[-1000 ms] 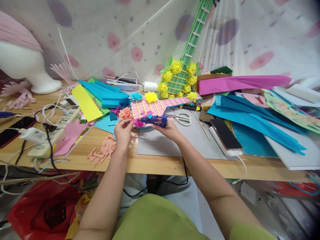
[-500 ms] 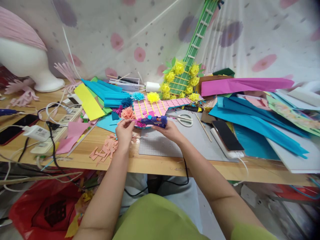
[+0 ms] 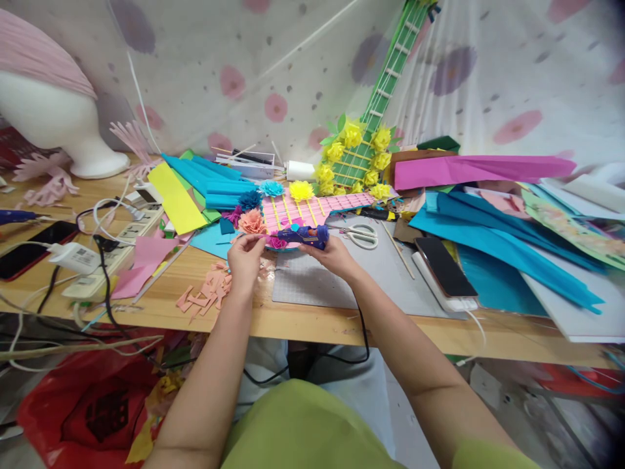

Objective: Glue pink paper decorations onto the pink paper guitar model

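Observation:
My right hand is closed round a blue hot glue gun, its nozzle pointing left. Just left of the nozzle, my left hand pinches what looks like a thin magenta paper strip, mostly hidden by the fingers. Behind both hands lies a pink paper guitar with yellow strips across it. Paper flowers line its left side: a magenta one, a peach one, a dark blue one, a light blue one and a yellow one.
A green guitar with yellow flowers leans at the back. Scissors and a wooden stick lie on the grey cutting mat. Peach paper scraps, a power strip, a phone and blue crepe paper surround the work.
The view has shifted very slightly. Both hands keep nearly the same pose, with the glue gun still close to the left fingertips.

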Available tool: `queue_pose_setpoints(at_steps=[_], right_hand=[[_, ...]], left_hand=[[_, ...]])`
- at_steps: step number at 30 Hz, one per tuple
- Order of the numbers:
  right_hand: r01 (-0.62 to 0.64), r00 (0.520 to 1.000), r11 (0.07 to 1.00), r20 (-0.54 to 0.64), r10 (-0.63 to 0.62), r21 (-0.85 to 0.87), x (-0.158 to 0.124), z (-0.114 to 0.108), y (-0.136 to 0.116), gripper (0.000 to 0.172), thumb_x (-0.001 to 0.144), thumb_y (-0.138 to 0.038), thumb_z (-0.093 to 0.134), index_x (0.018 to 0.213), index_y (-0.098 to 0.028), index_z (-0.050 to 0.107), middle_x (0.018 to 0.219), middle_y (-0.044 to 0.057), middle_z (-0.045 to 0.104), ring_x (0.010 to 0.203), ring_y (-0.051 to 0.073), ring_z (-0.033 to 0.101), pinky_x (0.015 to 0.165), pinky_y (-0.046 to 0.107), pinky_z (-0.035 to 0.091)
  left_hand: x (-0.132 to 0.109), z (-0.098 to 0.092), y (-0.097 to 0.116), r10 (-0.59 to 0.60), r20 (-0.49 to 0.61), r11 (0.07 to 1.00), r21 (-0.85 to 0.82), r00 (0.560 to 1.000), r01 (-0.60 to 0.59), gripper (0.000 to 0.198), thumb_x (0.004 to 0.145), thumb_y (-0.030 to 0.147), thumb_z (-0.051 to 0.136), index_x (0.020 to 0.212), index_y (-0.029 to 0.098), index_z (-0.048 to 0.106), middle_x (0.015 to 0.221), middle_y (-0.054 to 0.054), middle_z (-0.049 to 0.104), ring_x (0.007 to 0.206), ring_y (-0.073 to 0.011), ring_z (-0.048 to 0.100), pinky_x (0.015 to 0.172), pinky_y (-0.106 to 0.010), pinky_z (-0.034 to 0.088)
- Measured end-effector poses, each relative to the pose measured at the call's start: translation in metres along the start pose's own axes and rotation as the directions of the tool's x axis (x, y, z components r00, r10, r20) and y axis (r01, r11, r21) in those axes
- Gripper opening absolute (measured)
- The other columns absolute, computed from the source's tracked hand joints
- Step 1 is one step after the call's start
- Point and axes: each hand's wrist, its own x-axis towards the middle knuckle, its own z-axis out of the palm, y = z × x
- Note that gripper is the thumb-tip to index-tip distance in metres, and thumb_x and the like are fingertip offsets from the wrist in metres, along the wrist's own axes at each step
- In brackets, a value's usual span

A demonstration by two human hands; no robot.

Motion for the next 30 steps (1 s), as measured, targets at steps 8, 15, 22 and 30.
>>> queue_pose_setpoints(at_steps=[8, 15, 22, 30], right_hand=[[-0.021, 1.000, 1.000, -0.023, 0.021, 0.021, 0.002, -0.003, -0.001, 0.047, 0.068, -0.060, 0.063, 0.088, -0.018, 0.070, 0.068, 0.001, 0.063, 0.064, 0.016, 0.055, 0.059, 0.027, 0.044], [-0.135, 0.940, 0.976, -0.289, 0.181, 0.173, -0.009, -0.028, 0.031, 0.046, 0.061, -0.062, 0.066, 0.072, -0.018, 0.064, 0.049, -0.003, 0.048, 0.046, 0.010, 0.042, 0.045, 0.025, 0.037], [-0.212, 0.866, 0.965, -0.428, 0.257, 0.152, -0.028, -0.059, 0.074, 0.044, 0.056, -0.058, 0.069, 0.069, -0.016, 0.064, 0.055, 0.001, 0.055, 0.051, 0.013, 0.048, 0.052, 0.030, 0.042], [-0.255, 0.857, 0.964, -0.445, 0.262, 0.075, -0.032, -0.056, 0.082, 0.041, 0.060, -0.055, 0.067, 0.071, -0.016, 0.066, 0.057, 0.003, 0.060, 0.061, 0.019, 0.058, 0.060, 0.033, 0.048]], left_hand=[[-0.004, -0.002, 0.002, -0.018, -0.019, 0.999, 0.038, 1.000, 0.019, 0.018, 0.062, 0.030, 0.068, 0.074, 0.018, 0.068, 0.075, -0.002, 0.068, 0.068, -0.0138, 0.062, 0.057, -0.022, 0.047], [-0.008, -0.011, 0.014, -0.177, -0.020, 0.984, -0.028, 0.984, 0.176, 0.023, 0.057, 0.032, 0.071, 0.073, 0.016, 0.068, 0.065, -0.001, 0.064, 0.057, -0.0112, 0.056, 0.041, -0.018, 0.035], [-0.010, -0.019, 0.003, -0.265, -0.014, 0.961, -0.093, 0.964, 0.262, 0.025, 0.049, 0.030, 0.075, 0.066, 0.016, 0.064, 0.054, 0.001, 0.059, 0.048, -0.0090, 0.051, 0.039, -0.018, 0.032], [-0.013, -0.009, -0.010, -0.273, 0.025, 0.956, -0.107, 0.962, 0.274, 0.020, 0.051, 0.027, 0.073, 0.064, 0.016, 0.061, 0.051, 0.002, 0.057, 0.046, -0.0107, 0.054, 0.037, -0.018, 0.036]])
